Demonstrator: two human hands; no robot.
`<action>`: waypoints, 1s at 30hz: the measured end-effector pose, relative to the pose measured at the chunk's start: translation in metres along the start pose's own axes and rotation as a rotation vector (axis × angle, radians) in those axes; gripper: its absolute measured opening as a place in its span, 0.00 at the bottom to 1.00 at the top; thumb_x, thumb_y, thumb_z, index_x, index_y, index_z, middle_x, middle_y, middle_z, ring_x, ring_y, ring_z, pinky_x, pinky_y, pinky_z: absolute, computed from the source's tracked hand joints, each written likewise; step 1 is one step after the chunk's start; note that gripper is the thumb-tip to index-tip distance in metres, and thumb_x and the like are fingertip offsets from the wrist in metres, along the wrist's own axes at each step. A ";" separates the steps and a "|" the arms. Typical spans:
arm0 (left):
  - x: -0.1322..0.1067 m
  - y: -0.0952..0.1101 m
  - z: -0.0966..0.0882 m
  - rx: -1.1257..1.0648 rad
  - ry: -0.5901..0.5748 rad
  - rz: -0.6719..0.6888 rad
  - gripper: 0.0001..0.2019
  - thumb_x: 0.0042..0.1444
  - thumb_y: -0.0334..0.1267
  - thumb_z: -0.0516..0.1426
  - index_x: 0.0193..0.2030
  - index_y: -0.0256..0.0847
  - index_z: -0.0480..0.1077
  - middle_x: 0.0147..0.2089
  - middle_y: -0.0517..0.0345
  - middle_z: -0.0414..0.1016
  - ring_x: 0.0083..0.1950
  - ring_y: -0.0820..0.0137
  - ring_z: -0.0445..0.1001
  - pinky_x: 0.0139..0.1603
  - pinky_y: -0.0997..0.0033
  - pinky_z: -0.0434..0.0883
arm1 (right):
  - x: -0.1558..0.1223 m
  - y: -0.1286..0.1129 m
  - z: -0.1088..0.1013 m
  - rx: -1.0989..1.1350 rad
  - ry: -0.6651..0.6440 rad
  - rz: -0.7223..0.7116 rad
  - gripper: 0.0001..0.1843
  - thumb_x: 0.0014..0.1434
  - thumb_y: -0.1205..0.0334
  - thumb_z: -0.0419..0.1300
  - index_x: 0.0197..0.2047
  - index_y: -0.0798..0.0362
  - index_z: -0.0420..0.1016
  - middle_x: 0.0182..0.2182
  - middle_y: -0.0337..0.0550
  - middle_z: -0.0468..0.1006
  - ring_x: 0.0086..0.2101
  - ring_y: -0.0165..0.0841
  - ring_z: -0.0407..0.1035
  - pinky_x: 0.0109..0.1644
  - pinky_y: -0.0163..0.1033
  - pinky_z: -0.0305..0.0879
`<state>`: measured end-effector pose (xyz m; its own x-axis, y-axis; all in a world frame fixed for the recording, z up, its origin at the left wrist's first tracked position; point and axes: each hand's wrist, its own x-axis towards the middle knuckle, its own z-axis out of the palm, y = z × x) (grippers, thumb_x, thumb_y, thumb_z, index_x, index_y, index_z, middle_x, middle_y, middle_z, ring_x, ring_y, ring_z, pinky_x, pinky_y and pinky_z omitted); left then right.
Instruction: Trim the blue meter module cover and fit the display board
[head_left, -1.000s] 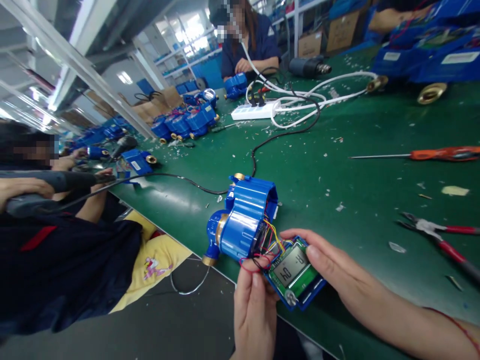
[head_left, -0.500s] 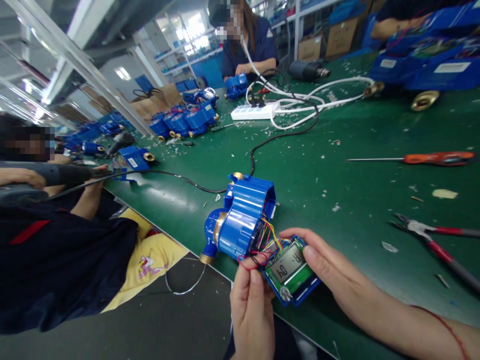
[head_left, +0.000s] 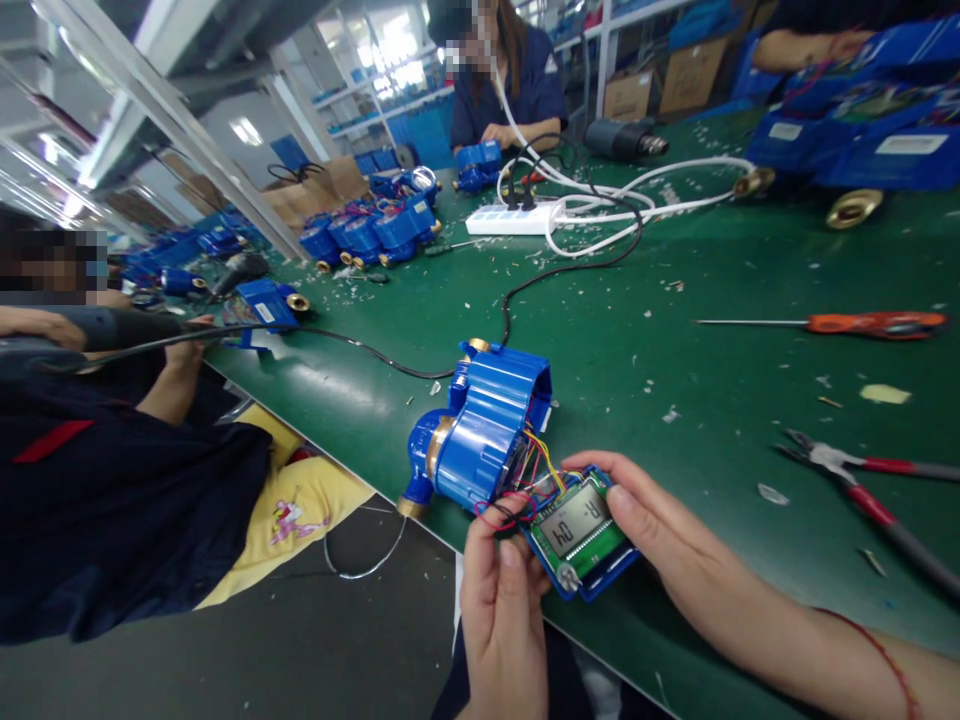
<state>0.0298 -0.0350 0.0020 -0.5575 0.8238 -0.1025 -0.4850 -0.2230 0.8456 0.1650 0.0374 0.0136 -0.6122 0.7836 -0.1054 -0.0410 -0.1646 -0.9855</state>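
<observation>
Green worktop (head_left: 600,340), littered with scraps (head_left: 671,412); shelving (head_left: 375,120) and cartons (head_left: 688,75) stand behind. A blue water meter (head_left: 491,425) rests near the worktop's edge, its wires (head_left: 551,465) running to the LCD circuit board (head_left: 606,555) just beside it. My right hand (head_left: 667,540) grips the board's right side; my left hand (head_left: 506,600) grips its left, by the wires. The display (head_left: 574,522) seems upside down, partly reading "04". White labels (head_left: 911,144) on blue housings (head_left: 847,165): too blurred to read.
</observation>
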 end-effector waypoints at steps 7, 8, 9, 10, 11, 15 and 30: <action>-0.009 0.009 -0.017 0.122 -0.042 -0.014 0.09 0.62 0.40 0.59 0.49 0.46 0.73 0.46 0.52 0.83 0.45 0.68 0.82 0.45 0.74 0.78 | -0.003 0.008 0.003 0.120 0.000 0.032 0.21 0.70 0.43 0.45 0.58 0.47 0.56 0.52 0.47 0.70 0.48 0.35 0.68 0.53 0.42 0.66; -0.008 0.012 -0.019 0.175 -0.040 -0.001 0.09 0.61 0.41 0.59 0.47 0.44 0.74 0.43 0.52 0.84 0.42 0.68 0.83 0.43 0.75 0.78 | -0.003 0.009 0.003 0.134 0.000 0.032 0.21 0.71 0.43 0.45 0.58 0.47 0.56 0.53 0.47 0.69 0.49 0.35 0.68 0.53 0.42 0.66; -0.007 0.015 -0.020 0.233 -0.043 0.008 0.08 0.61 0.41 0.60 0.45 0.43 0.75 0.40 0.52 0.84 0.40 0.69 0.83 0.41 0.76 0.78 | -0.004 0.010 0.003 0.146 -0.001 0.032 0.21 0.71 0.44 0.45 0.58 0.47 0.56 0.53 0.47 0.69 0.50 0.36 0.68 0.53 0.42 0.66; -0.006 0.018 -0.021 0.286 -0.052 0.011 0.09 0.60 0.41 0.61 0.44 0.41 0.75 0.38 0.52 0.84 0.38 0.69 0.83 0.39 0.77 0.78 | -0.004 0.011 0.003 0.157 -0.001 0.032 0.20 0.70 0.44 0.46 0.58 0.46 0.57 0.53 0.47 0.69 0.51 0.36 0.67 0.53 0.42 0.66; -0.005 0.021 -0.020 0.332 -0.059 0.010 0.09 0.58 0.41 0.62 0.43 0.40 0.76 0.37 0.52 0.84 0.37 0.69 0.82 0.38 0.77 0.77 | -0.003 0.012 0.004 0.165 -0.002 0.030 0.20 0.70 0.44 0.46 0.58 0.46 0.57 0.53 0.47 0.70 0.52 0.37 0.67 0.53 0.43 0.66; 0.000 0.030 -0.009 0.484 -0.031 0.017 0.10 0.54 0.42 0.64 0.40 0.39 0.76 0.31 0.54 0.82 0.31 0.70 0.80 0.33 0.78 0.76 | -0.003 0.011 0.005 0.178 -0.004 0.024 0.20 0.70 0.45 0.46 0.59 0.47 0.58 0.51 0.47 0.71 0.49 0.36 0.69 0.53 0.43 0.67; 0.011 0.037 0.004 1.018 -0.112 0.236 0.04 0.52 0.33 0.60 0.27 0.39 0.71 0.22 0.62 0.75 0.21 0.74 0.73 0.24 0.79 0.70 | -0.005 0.013 0.005 0.154 -0.008 -0.004 0.19 0.71 0.48 0.48 0.60 0.45 0.56 0.55 0.45 0.68 0.51 0.34 0.67 0.58 0.41 0.62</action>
<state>0.0086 -0.0320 0.0338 -0.4736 0.8715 0.1269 0.4521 0.1170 0.8842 0.1636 0.0280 0.0018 -0.6183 0.7795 -0.1000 -0.1638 -0.2523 -0.9537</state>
